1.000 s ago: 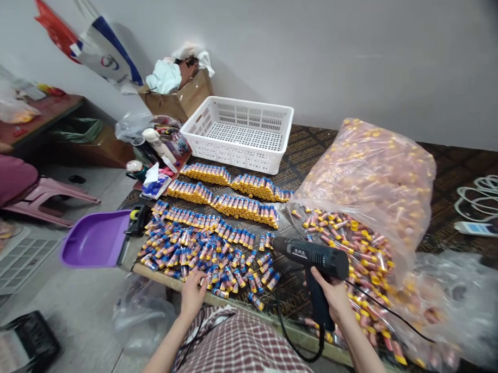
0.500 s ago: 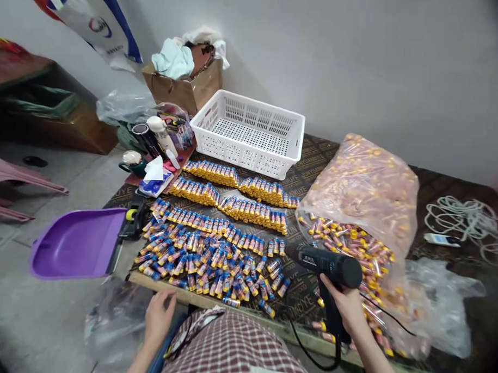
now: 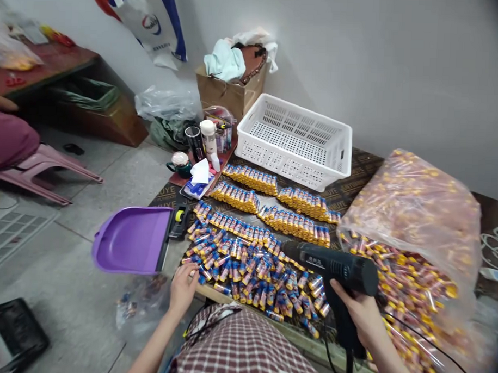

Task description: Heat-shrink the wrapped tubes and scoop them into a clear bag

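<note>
My right hand (image 3: 361, 315) grips a black hair dryer (image 3: 336, 265) by its handle. Its nozzle points left, above the right part of many small tubes (image 3: 246, 268) with blue and yellow ends. These tubes lie loosely spread along the front of the table. At the table's front left edge, my left hand (image 3: 183, 286) rests beside the nearest tubes, fingers loosely bent, with nothing visible in it. Behind the loose tubes, more stand in neat stacked rows (image 3: 294, 221). Right of the hair dryer, pinkish tubes with yellow ends (image 3: 413, 279) spill from a large clear bag (image 3: 420, 198).
A white plastic basket (image 3: 293, 158) stands at the back. A purple dustpan (image 3: 133, 239) juts out left of the table, beside a tape dispenser (image 3: 179, 221). Cups and a tissue pack (image 3: 198, 187) sit at the back left. A person (image 3: 11, 143) sits at far left. The dryer's cord (image 3: 435, 348) runs right.
The view has turned left. My right hand has brought the hair dryer left, so its nozzle is now over the tubes. My left hand has come up to the table edge.
</note>
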`<state>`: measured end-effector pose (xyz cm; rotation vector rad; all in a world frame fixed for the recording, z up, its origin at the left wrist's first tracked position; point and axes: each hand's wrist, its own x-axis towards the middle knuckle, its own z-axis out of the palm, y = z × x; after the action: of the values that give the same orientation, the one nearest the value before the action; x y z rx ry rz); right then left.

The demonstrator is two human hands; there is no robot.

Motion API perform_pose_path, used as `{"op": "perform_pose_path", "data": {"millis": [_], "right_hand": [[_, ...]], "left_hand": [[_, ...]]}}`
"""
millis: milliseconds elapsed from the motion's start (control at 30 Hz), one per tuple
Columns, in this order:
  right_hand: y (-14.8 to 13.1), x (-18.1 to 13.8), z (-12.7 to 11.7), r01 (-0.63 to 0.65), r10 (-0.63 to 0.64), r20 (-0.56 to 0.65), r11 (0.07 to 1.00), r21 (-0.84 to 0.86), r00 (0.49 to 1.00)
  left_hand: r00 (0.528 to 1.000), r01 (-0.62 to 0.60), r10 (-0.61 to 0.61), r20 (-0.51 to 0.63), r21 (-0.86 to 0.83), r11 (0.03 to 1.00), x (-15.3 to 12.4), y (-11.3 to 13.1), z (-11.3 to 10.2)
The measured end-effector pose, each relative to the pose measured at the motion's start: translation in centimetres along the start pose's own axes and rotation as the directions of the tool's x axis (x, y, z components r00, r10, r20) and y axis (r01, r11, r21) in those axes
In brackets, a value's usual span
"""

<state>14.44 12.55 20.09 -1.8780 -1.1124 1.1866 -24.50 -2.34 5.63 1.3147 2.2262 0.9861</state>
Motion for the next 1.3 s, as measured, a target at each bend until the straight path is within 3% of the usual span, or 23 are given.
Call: {"op": "perform_pose_path", "data": {"millis": [133, 333, 633, 1033, 1167, 1300], "right_hand": [[-1.7, 0.0, 5.2, 0.088, -0.081, 0.133, 0.995, -0.052, 0.988], [-3.3, 0.8, 10.2, 0.234, -0.219, 0.226, 0.971, -0.044, 0.949], [-4.7, 1.7, 16.8, 0.243, -0.224, 0.303, 0.97, -0.026, 0.926], [-5.9, 2.9, 26.0, 0.355, -0.335, 0.421, 0.934, 0.031, 0.843], [-6.4, 3.1, 26.3, 0.354, -0.323, 0.443, 0.935, 0.015, 0.836], [-6.5, 3.4, 23.0, 0.335, -0.294, 0.416, 0.942, -0.027, 0.861]], "left_hand": [[1.0, -0.005, 0.005, 0.008, -0.005, 1.0, 0.7, -1.4, -2.0], [0.998, 0.054, -0.054, -0.023, 0.015, 0.998, 1.1, -3.2, -4.0], [0.995, 0.096, -0.096, -0.017, 0.012, 0.995, 2.1, -4.5, -4.6], [0.992, 0.121, -0.121, -0.03, 0.014, 0.992, 3.1, -6.1, -5.1], [0.996, 0.09, -0.09, -0.002, 0.006, 0.996, 3.9, -6.0, -4.5], [0.997, 0.04, -0.039, 0.06, -0.005, 0.999, 6.1, -5.2, -3.7]]}}
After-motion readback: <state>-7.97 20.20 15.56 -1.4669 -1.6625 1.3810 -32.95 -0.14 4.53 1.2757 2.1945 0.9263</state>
